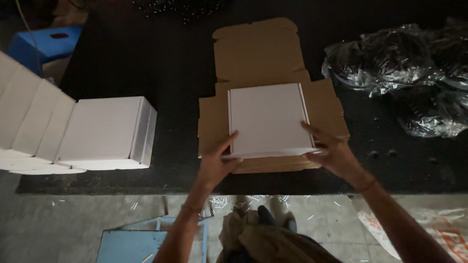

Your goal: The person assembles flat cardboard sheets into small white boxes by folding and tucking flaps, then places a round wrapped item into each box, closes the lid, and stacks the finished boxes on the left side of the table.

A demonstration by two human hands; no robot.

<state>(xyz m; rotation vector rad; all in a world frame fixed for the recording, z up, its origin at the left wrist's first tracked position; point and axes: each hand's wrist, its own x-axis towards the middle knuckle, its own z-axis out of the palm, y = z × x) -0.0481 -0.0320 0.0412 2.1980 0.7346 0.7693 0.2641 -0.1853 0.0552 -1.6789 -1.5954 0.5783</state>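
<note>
White folded box (267,119), lying on flat brown cardboard blank (214,122), is clasped at its near corners between left hand (214,163) and right hand (331,153), fingers closed on its edges.

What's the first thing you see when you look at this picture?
A bright white box in the middle, held at its near corners by the left hand and right hand, on flat brown cardboard. A row of white boxes sits at the left, and shiny plastic bags lie at the right on the dark table.
</note>
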